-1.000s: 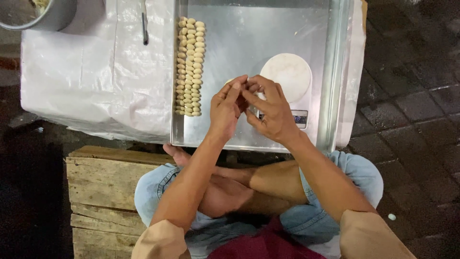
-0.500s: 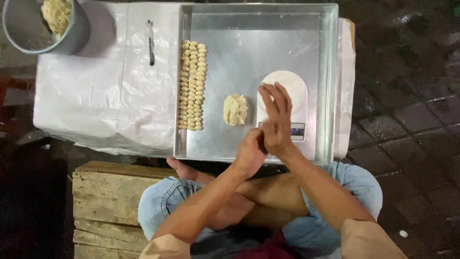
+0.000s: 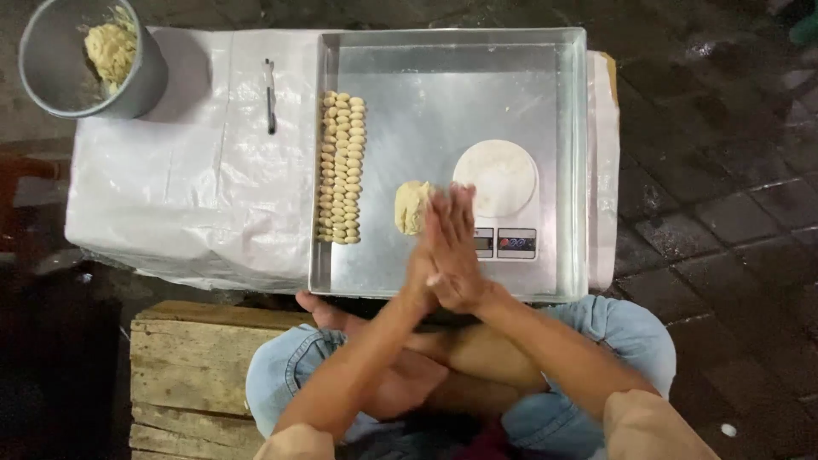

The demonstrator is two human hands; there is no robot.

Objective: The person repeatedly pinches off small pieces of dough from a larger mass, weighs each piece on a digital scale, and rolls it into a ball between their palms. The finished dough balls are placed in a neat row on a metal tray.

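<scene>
Both hands are pressed palm to palm over the near edge of the tray, the right hand (image 3: 456, 247) laid on the left hand (image 3: 419, 277), fingers straight and together. The grip is flat, not curled; whether a piece of dough lies between the palms cannot be told.

Just beyond the fingertips, on the tray floor, sits a loose lump of dough (image 3: 411, 207), left of the small kitchen scale (image 3: 498, 196) with its round white plate.

Risks, as judged: the palms hang over the tray's near rim, so anything rolled between them could slip out onto the lap or the floor; a wide stroke could knock the lump or nudge the scale.

Containers: the shallow metal tray (image 3: 452, 60) holds the lump, the scale and, along its left wall, packed rows of small dough pieces (image 3: 341, 168). A grey bucket (image 3: 141, 85) at the desk's far left corner holds more dough (image 3: 109, 51). The desk (image 3: 170, 196) is covered in white plastic sheet, with a slim tool (image 3: 270, 94) lying on it.
</scene>
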